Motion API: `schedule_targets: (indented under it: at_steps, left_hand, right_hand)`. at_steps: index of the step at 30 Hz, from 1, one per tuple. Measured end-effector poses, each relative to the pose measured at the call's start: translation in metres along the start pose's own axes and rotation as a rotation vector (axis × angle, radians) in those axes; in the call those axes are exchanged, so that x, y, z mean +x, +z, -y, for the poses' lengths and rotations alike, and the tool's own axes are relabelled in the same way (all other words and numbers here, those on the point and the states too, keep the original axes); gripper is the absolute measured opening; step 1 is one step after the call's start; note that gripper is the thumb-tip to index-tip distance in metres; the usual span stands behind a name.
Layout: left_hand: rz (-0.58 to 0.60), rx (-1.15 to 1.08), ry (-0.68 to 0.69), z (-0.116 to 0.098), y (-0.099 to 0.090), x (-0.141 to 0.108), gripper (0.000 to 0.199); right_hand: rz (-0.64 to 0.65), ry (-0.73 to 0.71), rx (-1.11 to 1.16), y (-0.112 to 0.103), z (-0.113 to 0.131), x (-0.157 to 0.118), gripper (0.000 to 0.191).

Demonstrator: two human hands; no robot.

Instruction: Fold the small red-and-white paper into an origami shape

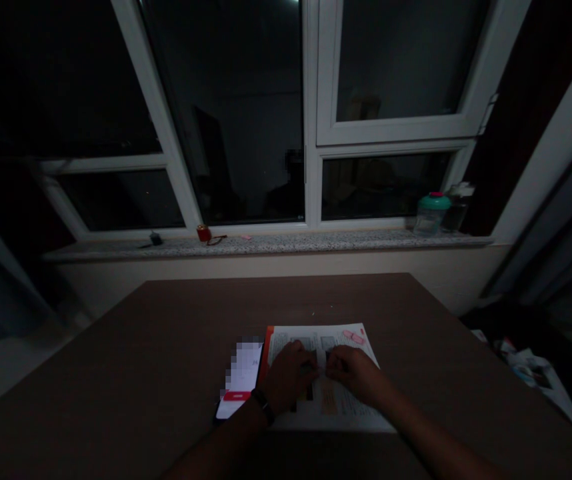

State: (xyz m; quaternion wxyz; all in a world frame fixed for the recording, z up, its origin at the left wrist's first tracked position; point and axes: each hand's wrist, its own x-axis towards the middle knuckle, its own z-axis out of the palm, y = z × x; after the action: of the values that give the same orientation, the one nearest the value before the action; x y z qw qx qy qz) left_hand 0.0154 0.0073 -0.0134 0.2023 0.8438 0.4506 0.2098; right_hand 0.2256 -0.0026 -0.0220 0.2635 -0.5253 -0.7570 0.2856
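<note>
An open book point(356, 407) with printed text and pictures lies on the table in front of me. Over its left page is my left hand point(290, 379), a dark band on the wrist and the fingers curled inward. My right hand point(359, 373) is above the right page with its fingertips pinched together. The two sets of fingertips nearly meet at the middle of the book; anything between them is too dark and small to name. Small pink pieces point(354, 337) rest on the upper right page. Just left of the book, a phone point(243, 373) has its screen lit.
The brown table point(176, 347) reaches to the wall below a window. On the stone sill point(276, 244) stand a small red item point(203, 233), a dark small item point(155, 238) and a teal-lidded bottle point(430, 215). Papers or bags point(536, 373) are at the right beyond the table.
</note>
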Motion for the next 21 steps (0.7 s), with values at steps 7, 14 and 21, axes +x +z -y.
schedule_targets:
  at_steps: [7,14,21]
  left_hand:
    - [-0.012,0.002,-0.024,-0.0017,0.0010,0.0029,0.006]
    - [0.003,0.017,-0.037,-0.0027,0.0001,0.0040,0.006]
    - [-0.006,0.014,-0.037,-0.0045,0.0013,0.0044,0.006]
  right_hand:
    - [-0.008,-0.035,-0.032,0.0001,0.0034,0.0009,0.007]
    - [0.012,-0.045,-0.044,-0.0001,0.0031,0.0017,0.007]
    - [0.018,-0.030,-0.041,0.0004,0.0009,0.0031,0.008]
